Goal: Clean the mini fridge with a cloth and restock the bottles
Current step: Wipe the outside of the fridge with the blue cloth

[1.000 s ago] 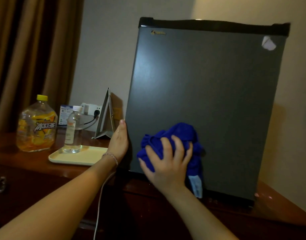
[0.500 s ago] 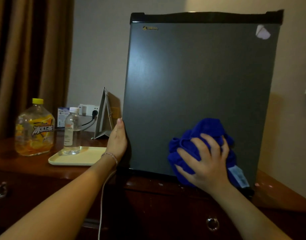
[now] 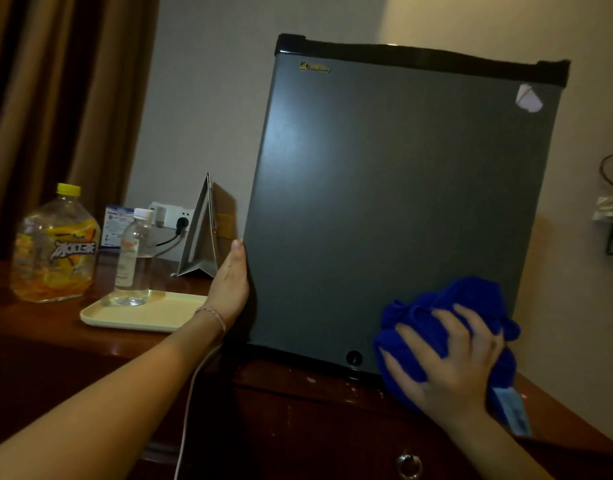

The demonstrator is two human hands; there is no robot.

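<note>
You are in the exterior cleaning stage. The mini fridge stands on the table with its door closed. Your right hand presses the blue cloth against the lower right corner of the door; the fingers are spread and dug into the bunched fabric, gripping it. Your left hand rests flat against the left edge of the fridge, fingers straight and holding nothing, which appears to steady the unit. Whether the rest of the door has been wiped cannot be determined from its surface. The interior is not visible, so treat it as not yet cleaned. Restocking has not begun: the small clear water bottle stands on the cream tray, and the large yellow-capped tea bottle stands on the table just beside that tray, both well apart from the fridge.
</note>
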